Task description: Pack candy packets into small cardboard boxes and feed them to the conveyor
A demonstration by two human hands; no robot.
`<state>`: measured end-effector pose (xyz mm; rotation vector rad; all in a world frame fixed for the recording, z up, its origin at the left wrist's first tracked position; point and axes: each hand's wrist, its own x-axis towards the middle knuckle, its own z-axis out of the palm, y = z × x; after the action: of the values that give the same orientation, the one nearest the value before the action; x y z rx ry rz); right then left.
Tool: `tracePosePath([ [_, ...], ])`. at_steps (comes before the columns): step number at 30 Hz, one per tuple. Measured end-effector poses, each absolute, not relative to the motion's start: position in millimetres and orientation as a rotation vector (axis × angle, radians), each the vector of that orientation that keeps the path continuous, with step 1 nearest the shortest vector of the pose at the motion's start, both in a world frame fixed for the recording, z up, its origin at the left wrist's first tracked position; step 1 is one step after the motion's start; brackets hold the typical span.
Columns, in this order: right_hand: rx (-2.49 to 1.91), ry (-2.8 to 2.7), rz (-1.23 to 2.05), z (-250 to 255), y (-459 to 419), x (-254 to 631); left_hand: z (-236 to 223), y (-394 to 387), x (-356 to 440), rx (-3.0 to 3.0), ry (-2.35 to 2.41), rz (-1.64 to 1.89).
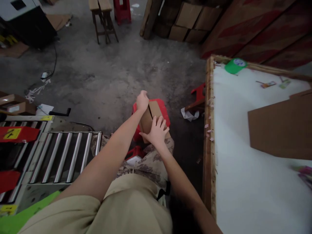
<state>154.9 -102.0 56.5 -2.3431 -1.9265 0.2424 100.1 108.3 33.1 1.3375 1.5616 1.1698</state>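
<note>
Concrete floor (107,74) gives a hand room to pass beyond the red stool (163,111), as a roller conveyor (74,156) bars the left side and a wood-edged table (234,182) walls off the right. A strip of floor between stool and table offers a second passage, narrowed by crumpled paper (188,114) near the table's edge.

Closed brown cardboard box (147,122) flat on red stool (163,110)

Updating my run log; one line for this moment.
left hand: far end | right hand: spread on top | carton: on red stool
</note>
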Motion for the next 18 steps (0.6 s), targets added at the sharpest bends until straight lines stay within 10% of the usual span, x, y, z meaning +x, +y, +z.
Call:
tracePosePath([
  [4,-2.348,-1.942,0.395,55,-101,177,21,54,65,0.886,1.531,1.396],
  [10,-2.37,-1.896,0.538,64,-87,216,-47,-100,70,0.438,1.39,0.814],
  [18,-2.303,-1.586,0.489,67,-128,218,-58,-107,78,0.125,0.879,0.843],
])
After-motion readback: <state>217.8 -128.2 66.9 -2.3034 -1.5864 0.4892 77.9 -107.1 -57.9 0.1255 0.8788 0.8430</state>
